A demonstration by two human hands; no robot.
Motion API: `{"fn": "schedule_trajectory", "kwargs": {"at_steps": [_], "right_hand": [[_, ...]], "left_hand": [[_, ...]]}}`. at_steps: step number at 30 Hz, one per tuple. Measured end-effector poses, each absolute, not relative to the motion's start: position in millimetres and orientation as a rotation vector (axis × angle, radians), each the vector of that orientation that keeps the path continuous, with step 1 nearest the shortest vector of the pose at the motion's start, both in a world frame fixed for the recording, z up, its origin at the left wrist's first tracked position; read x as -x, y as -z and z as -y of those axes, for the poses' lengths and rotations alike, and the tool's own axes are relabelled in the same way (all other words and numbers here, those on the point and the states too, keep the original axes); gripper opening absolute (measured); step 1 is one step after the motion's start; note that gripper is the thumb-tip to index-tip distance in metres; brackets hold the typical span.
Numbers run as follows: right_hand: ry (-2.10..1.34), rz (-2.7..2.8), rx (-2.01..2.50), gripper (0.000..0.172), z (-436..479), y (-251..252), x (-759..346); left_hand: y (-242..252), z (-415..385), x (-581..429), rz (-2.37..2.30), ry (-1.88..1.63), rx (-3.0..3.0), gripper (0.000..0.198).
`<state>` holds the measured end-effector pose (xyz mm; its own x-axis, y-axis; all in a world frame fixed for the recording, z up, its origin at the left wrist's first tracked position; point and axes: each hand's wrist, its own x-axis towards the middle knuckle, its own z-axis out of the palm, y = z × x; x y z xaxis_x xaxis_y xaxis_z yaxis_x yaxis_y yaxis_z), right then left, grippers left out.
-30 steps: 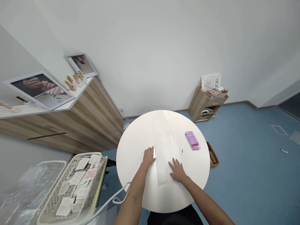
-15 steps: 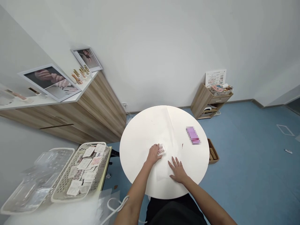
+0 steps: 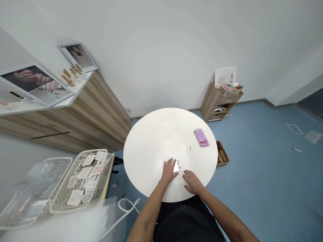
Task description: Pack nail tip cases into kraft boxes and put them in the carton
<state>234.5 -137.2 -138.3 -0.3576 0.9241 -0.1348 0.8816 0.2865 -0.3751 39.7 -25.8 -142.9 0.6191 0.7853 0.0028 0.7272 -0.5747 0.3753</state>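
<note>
Near the front of the round white table point(image 3: 145, 141) lies a small clear flat pack point(image 3: 178, 165) with a white card and tiny reddish-pink shapes that look like false nails. My left hand point(image 3: 169, 172) rests on its left side, fingers stretched out and flat, hiding part of it. Just right of the pack, my right hand point(image 3: 193, 183) lies palm down on the tabletop, fingers extended and holding nothing. A faint, see-through film seems to be spread under and beyond the hands; its edges are hard to make out.
A blurred purple item point(image 3: 201, 137) and a small dark bit point(image 3: 190, 148) are on the table's right. To the left stand a perforated basket of cards point(image 3: 57, 205) and a basket of clear plastic point(image 3: 35, 188). A wooden cabinet point(image 3: 101, 107) borders the back left.
My left hand has gone from gripping the pack's side to lying flat over it. My right hand has drawn its fingers closer together, near the pack. The clear film looks flatter.
</note>
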Motion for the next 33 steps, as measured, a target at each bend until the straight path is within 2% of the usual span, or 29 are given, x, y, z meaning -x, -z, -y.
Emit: {"fn": "schedule_trajectory", "kwargs": {"at_steps": [3,6,11,16,22,26,28,33], "right_hand": [[-0.518,2.515,1.704,0.029,132.7,130.5,-233.0],[-0.472,2.582,1.737,0.019,126.4,125.1,-229.7],[-0.470,2.559,1.810,0.019,116.3,121.7,-225.2],[-0.577,2.348,1.972,0.023,99.4,112.4,-226.0],[-0.823,1.910,2.086,0.018,63.3,98.7,-232.7],[-0.967,1.712,2.205,0.016,41.5,102.1,-234.5],[-0.996,1.686,2.251,0.016,34.1,105.6,-234.4],[-1.000,1.668,2.307,0.016,24.7,112.8,-233.9]], "left_hand": [[145.7,44.5,-28.7,-1.138,-0.353,-2.535,0.068],[150.0,70.0,-13.5,-0.998,-0.362,-2.556,0.056],[147.2,95.7,1.3,-1.050,-0.284,-2.536,0.038],[132.6,79.2,-2.2,-1.194,-0.359,-2.384,0.023],[111.6,35.4,-14.3,-1.381,-0.509,-2.057,0.022],[96.3,26.3,-29.2,-1.440,-0.732,-2.164,0.019],[96.0,36.7,-36.3,-1.296,-0.687,-2.365,0.021],[124.0,78.0,-33.8,-0.532,-0.176,-2.734,0.031]]}}
